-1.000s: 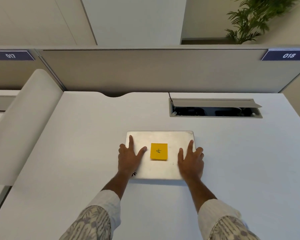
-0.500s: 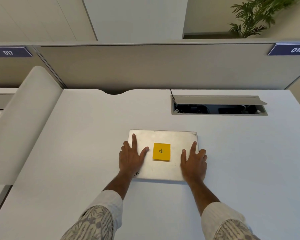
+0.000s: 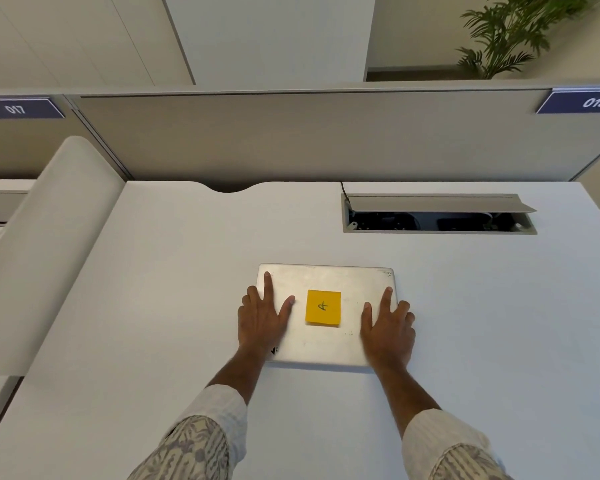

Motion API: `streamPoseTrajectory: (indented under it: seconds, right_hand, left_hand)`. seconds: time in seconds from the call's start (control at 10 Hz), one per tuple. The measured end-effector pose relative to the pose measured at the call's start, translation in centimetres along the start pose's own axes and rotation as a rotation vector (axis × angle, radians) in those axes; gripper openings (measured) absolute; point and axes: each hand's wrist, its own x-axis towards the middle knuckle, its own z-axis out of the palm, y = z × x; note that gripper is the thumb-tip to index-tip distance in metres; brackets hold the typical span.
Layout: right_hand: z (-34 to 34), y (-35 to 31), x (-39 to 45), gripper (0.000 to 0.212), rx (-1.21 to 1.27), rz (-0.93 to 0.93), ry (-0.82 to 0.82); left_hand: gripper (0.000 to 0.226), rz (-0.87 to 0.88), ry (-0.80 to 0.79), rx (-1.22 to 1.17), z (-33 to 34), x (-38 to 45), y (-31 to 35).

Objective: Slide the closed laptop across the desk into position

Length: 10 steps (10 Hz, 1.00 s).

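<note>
A closed silver laptop (image 3: 326, 278) lies flat on the white desk (image 3: 153, 306), a little right of centre. An orange sticky note (image 3: 323, 307) with a handwritten mark sits in the middle of its lid. My left hand (image 3: 262, 317) rests palm-down on the lid's left side, fingers spread, with the outer fingers hanging over the left edge. On the right side my right hand (image 3: 388, 327) presses the same way, its outer fingers past the right edge. Both hands hold the laptop between them.
An open cable hatch (image 3: 437, 216) is set into the desk behind the laptop to the right. A beige partition (image 3: 291, 140) closes the far edge, and a rounded white divider (image 3: 42, 237) borders the left side. A plant (image 3: 510, 32) stands beyond the partition.
Both hands stay pressed on the lid in the same places. The laptop has barely shifted relative to the cable hatch; mostly the view itself has moved a little.
</note>
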Motion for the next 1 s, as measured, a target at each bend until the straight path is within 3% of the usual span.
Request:
streamPoseTrajectory:
  seconds: [0.8, 1.0]
  right_hand:
    - [0.0, 0.0, 0.4, 0.068, 0.003, 0.012, 0.013]
    - [-0.7, -1.5, 1.1, 0.073, 0.078, -0.141, 0.075]
  left_hand:
    - [0.076, 0.033, 0.012, 0.11, -0.8, 0.0, -0.2]
    - [0.079, 0.027, 0.036, 0.097, -1.7, 0.9, 0.1]
